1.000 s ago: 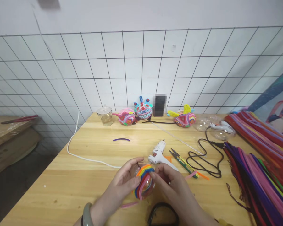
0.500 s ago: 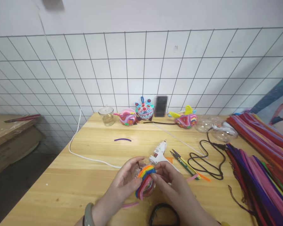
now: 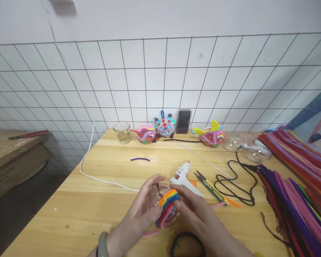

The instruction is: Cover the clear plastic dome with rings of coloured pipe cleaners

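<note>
1. Head view: since the earlier frame I see both hands and the ball (image 3: 167, 210) sitting a touch further right and lower; the rainbow strips on it now tilt toward the right.
2. My left hand (image 3: 146, 208) cups the ball from the left, fingers curled round it in a holding grip.
3. My right hand (image 3: 195, 210) presses the strips from the right, fingertips (image 3: 178, 204) on the coloured band, grip closed on the ball.
4. The ball stays low over the tabletop (image 3: 96, 200), just in front of the glue gun (image 3: 183, 175); scissors (image 3: 207, 184) lie to its right.
</note>
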`<state>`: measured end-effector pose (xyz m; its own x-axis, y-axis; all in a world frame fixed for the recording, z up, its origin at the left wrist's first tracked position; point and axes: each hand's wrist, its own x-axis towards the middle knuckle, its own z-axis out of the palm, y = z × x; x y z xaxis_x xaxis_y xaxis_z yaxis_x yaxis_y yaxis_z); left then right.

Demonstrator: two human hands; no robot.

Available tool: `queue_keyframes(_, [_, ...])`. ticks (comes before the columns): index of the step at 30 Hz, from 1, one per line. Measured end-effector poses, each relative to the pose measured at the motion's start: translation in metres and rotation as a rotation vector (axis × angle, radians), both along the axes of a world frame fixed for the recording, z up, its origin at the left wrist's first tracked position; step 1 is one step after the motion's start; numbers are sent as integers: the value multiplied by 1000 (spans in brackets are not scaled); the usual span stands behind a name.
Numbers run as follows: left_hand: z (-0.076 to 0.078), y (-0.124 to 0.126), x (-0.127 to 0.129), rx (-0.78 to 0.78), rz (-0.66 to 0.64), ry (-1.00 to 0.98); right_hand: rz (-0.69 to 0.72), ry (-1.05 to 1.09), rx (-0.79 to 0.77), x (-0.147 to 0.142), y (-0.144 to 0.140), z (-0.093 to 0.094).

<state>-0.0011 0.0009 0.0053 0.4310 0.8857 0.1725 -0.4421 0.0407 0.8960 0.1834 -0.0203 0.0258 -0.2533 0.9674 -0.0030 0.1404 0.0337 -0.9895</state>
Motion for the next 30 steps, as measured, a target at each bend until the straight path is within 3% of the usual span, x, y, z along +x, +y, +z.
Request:
queue_keyframes(4, [-2,-3,-1,0,-2,55,-37,-179,93,3,0,6])
queue_keyframes(8, [5,-5,-7,-69,-115,249,-25,-331,198,7,0,9])
queue_keyframes(14, [18,-4,-10,82,-47,406,-44,-491,323,10,0,-1])
queue_keyframes(20, [27,-2,-6,259,-51,603,-25,-506,299,10,0,0])
queue_keyframes(30, [22,0,-3,292,-33,543,11,-573,265,7,1,1])
